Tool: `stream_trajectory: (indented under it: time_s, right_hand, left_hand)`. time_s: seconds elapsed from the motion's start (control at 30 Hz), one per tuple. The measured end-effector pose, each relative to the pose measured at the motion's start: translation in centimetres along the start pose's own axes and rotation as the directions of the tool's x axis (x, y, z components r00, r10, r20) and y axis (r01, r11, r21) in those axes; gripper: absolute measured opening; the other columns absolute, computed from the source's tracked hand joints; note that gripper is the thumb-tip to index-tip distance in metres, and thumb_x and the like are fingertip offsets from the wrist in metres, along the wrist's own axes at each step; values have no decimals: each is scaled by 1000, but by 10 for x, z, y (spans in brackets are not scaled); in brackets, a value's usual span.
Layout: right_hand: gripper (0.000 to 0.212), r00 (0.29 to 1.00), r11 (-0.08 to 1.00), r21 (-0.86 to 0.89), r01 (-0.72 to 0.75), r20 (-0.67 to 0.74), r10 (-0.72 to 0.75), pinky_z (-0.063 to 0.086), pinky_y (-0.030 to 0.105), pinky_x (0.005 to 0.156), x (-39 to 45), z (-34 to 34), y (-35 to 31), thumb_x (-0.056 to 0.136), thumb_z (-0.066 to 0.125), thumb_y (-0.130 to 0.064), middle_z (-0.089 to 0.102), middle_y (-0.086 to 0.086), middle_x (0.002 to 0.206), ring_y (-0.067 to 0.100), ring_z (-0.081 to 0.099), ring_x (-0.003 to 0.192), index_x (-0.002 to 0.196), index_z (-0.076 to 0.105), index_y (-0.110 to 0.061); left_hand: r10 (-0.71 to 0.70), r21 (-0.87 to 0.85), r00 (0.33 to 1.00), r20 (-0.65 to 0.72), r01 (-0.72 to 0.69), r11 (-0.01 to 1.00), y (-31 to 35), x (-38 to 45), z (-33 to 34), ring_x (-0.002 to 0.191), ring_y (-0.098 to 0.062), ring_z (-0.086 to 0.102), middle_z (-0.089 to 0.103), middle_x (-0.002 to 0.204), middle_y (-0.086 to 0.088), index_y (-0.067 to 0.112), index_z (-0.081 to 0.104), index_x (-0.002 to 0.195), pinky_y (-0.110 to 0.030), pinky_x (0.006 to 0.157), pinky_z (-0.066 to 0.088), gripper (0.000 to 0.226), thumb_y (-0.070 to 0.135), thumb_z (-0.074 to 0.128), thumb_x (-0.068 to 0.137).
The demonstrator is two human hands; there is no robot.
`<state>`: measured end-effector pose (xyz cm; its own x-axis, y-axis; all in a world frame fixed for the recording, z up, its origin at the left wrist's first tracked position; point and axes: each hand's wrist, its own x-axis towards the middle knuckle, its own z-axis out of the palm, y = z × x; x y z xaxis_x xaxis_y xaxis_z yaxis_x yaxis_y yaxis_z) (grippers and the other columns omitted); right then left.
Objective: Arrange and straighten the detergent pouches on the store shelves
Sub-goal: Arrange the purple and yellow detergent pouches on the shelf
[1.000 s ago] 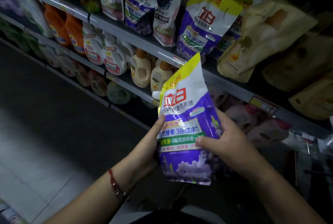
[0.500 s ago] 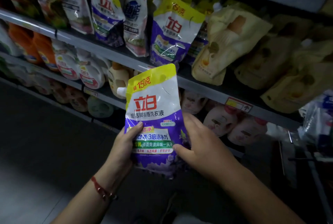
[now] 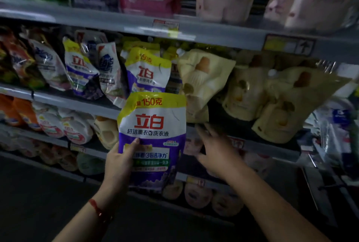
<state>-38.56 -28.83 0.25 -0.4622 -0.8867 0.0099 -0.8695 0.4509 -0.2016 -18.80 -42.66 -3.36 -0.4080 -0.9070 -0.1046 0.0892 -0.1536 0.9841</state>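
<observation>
A purple, white and yellow detergent pouch [image 3: 152, 136] is gripped by the left hand [image 3: 118, 164] at frame centre; the right hand [image 3: 215, 150], spread and empty, is extended toward the grey metal shelf [image 3: 272, 144], where placement beside the matching pouch [image 3: 147, 70] appears next.

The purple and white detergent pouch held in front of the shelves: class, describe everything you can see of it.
The purple and white detergent pouch is a soft, glossy plastic bag, creased near its top. It has a yellow top band, a white middle with large red characters, and a purple lower part with green strips. It is upright, facing the camera, in front of the shelf edge. The left hand grips its lower left side, thumb on the front. The right hand, fingers spread, is apart from it.
</observation>
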Motion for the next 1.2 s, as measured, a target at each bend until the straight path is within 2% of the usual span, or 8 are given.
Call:
stream_trajectory:
  time_s: [0.13, 0.2, 0.33, 0.47, 0.63, 0.93, 1.1, 1.2]
  right_hand:
    - [73, 997, 967, 240, -81, 26, 77, 35, 34, 107, 40, 2, 31, 90, 59, -33, 16, -2, 161, 25, 27, 143, 153, 23, -30]
    - [65, 994, 914, 393, -102, 14, 105, 44, 37, 101, 64, 9, 36, 85, 59, -34, 35, -2, 151, 21, 41, 134, 145, 34, -31]
    - [35, 954, 537, 838, -98, -74, 290, 51, 22, 77, 97, 14, 33, 86, 67, -47, 61, -23, 103, -4, 60, 94, 116, 52, -37]
    - [70, 848, 160, 975, -154, 47, 528, 52, 45, 92, 131, 20, 38, 74, 67, -42, 61, 1, 126, 22, 60, 108, 139, 46, -27]
    - [48, 785, 203, 964, -172, 10, 619, 53, 48, 85, 157, 36, 50, 76, 66, -44, 68, 17, 108, 39, 65, 99, 114, 66, -14]
    - [22, 659, 309, 941, -136, -147, 738, 55, 50, 84, 158, 29, 81, 90, 62, -35, 69, 8, 101, 28, 65, 91, 103, 65, -17]
    - [30, 629, 301, 941, -152, -143, 764, 55, 55, 82, 150, 43, 136, 71, 58, -58, 69, 10, 92, 36, 66, 89, 86, 62, -32]
    - [19, 576, 265, 956, -128, -146, 805, 55, 57, 82, 138, 47, 173, 67, 60, -54, 66, 7, 90, 38, 66, 92, 75, 62, -37]
  left_hand:
    - [26, -12, 999, -41, -26, 1000, 0, 10, 25, 80, -18, 75, 78, 92, -2, 21, 68, 105, -36, 66, 58, 12, 23, 63, 95]
    - [27, -6, 998, -59, -28, 1000, -5, 15, 31, 85, -20, 75, 78, 96, -3, 20, 68, 110, -39, 71, 57, 18, 26, 64, 94]
    - [42, 0, 996, -74, -42, 999, -14, 22, 35, 90, -21, 74, 77, 102, -4, 19, 68, 114, -42, 75, 58, 22, 29, 63, 95]
    - [29, -10, 997, -72, -30, 999, -19, 29, 36, 90, -19, 75, 77, 103, 0, 22, 67, 116, -39, 69, 57, 24, 31, 63, 95]
    - [28, -6, 997, -78, -28, 1000, -18, 41, 37, 89, -18, 75, 77, 102, 0, 26, 67, 115, -42, 73, 58, 21, 32, 64, 94]
    - [4, -9, 999, -35, -4, 1000, -10, 61, 43, 92, -26, 75, 76, 103, -6, 17, 65, 120, -47, 73, 60, 30, 30, 66, 93]
    - [22, -11, 1000, 15, -22, 1000, -9, 65, 54, 93, -27, 74, 76, 105, -8, 15, 67, 116, -49, 79, 60, 27, 29, 66, 93]
    - [20, -32, 998, 55, -18, 999, -8, 64, 61, 88, -25, 75, 77, 100, -7, 15, 67, 114, -44, 74, 60, 23, 28, 64, 94]
